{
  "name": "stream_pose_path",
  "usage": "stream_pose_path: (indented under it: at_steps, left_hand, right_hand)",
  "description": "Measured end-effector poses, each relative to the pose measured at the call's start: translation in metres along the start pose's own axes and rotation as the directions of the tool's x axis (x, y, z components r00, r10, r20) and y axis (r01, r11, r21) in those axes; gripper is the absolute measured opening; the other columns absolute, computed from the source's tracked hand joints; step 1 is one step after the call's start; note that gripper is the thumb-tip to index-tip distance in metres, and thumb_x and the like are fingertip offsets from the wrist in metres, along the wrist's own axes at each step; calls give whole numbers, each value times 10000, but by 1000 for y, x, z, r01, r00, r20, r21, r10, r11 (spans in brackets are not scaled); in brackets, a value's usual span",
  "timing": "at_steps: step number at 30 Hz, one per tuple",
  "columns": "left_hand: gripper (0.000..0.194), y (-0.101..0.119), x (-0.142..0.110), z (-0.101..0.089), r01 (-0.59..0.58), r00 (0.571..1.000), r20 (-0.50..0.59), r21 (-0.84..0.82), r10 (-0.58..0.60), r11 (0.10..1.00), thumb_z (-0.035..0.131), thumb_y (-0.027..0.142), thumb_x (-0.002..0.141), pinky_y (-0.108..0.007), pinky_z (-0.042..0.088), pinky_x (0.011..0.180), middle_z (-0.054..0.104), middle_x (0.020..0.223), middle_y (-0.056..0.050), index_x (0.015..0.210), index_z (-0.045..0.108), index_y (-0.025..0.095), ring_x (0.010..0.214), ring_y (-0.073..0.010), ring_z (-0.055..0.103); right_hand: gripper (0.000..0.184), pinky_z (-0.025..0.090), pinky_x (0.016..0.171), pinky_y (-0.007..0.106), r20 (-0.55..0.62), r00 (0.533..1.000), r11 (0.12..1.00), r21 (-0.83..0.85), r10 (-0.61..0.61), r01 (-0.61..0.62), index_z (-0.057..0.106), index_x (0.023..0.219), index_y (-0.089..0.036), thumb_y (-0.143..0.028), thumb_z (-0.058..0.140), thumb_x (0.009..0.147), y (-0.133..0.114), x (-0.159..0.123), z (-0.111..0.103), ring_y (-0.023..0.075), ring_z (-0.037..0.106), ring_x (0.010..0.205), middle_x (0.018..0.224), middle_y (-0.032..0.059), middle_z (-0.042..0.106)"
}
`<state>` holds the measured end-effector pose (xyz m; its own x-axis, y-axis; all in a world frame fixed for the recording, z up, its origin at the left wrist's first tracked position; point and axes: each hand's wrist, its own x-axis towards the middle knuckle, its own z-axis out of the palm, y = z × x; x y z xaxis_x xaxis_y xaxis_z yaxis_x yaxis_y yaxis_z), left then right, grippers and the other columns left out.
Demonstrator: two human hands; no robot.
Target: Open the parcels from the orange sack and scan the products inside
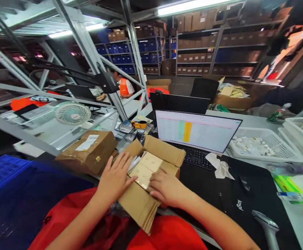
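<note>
An open cardboard box [164, 147] rests at the near edge of the desk, its flaps folded outward. Inside lie pale cream small boxes [147, 165] packed side by side, with a strip of whitish wrapping at their left. My left hand [116, 177] lies over the left side of the box, fingers stretched and spread, the thumb reaching toward the cream boxes. On the right, my right hand [164, 187] reaches into the box with bent fingers against the edge of the cream boxes. Its fingertips are partly hidden, so a grip cannot be made out.
A taped carton [89, 149] stands left of the box, beside a blue crate [5, 173]. Behind are a monitor [196, 130] and keyboard [196, 156]. A barcode scanner [266, 224], mouse [244, 184] and white basket [266, 142] sit on the right. A person [125, 86] sits beyond the frame.
</note>
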<state>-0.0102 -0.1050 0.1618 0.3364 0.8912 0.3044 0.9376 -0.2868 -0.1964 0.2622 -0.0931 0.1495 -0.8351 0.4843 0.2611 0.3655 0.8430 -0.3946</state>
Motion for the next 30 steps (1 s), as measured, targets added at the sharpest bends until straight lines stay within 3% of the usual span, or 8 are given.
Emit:
stream_pose_path:
  at_steps: [4,8,14,17,20,24,27,30]
  left_hand:
    - [756,-24,-9,27,207,970,168,-203,-175,957,430,599,979,-598,299,1211,402,1608,-194,1539,406,92,1486,-345,392]
    - [762,-27,-19,58,253,967,101,-448,-233,858,428,617,962,-548,320,1207,447,1578,-200,1514,432,92,1446,-332,431]
    - [621,-11,-18,83,248,927,-11,-729,-374,637,387,585,959,-485,465,1054,672,1277,-166,1326,618,141,1192,-312,608]
    - [626,0,-15,97,266,881,12,-839,-472,475,287,585,968,-443,512,974,718,1158,-146,1182,684,151,1095,-292,657]
    - [674,7,-14,109,259,835,-6,-878,-550,402,224,617,963,-447,526,954,732,1112,-145,1106,692,155,1057,-288,672]
    - [593,1,-15,98,245,857,-69,-817,-510,522,254,542,984,-478,520,989,707,1159,-159,1184,641,140,1106,-284,656]
    - [541,-3,-17,62,238,894,-172,-602,-415,762,478,464,938,-574,375,1160,589,1407,-190,1362,541,133,1321,-327,538]
    - [540,9,-20,19,63,964,-211,-404,-160,913,603,374,912,-577,229,1252,495,1536,-154,1413,525,190,1423,-321,443]
  right_hand:
    - [182,377,1094,494,-211,978,1000,-11,8,-11,617,969,-198,-342,508,989,0,2,-3,197,561,973,990,51,650]
    - [87,418,828,378,-530,848,999,33,-14,37,574,958,-202,-172,496,932,-1,-29,-13,171,516,803,813,21,585]
    - [61,461,749,326,-291,927,958,228,235,-171,626,967,-233,-211,608,913,15,-96,-11,157,576,790,826,6,628]
    - [105,486,716,317,-139,914,869,392,380,-301,650,880,-221,-323,648,909,27,-96,15,169,605,800,833,24,658]
    - [329,467,691,330,-151,877,820,454,457,-349,592,672,-205,-456,702,853,37,-79,39,190,593,755,716,29,644]
    - [326,460,704,324,-39,870,800,415,491,-433,587,644,-200,-431,750,806,38,-70,25,184,594,754,717,22,647]
    - [195,480,719,308,67,864,802,342,499,-490,650,797,-210,-382,665,888,25,-69,-13,168,603,787,829,28,665]
    - [259,515,895,336,24,883,851,257,469,-459,656,1146,-226,-348,482,998,12,-49,-39,184,634,997,1102,80,679]
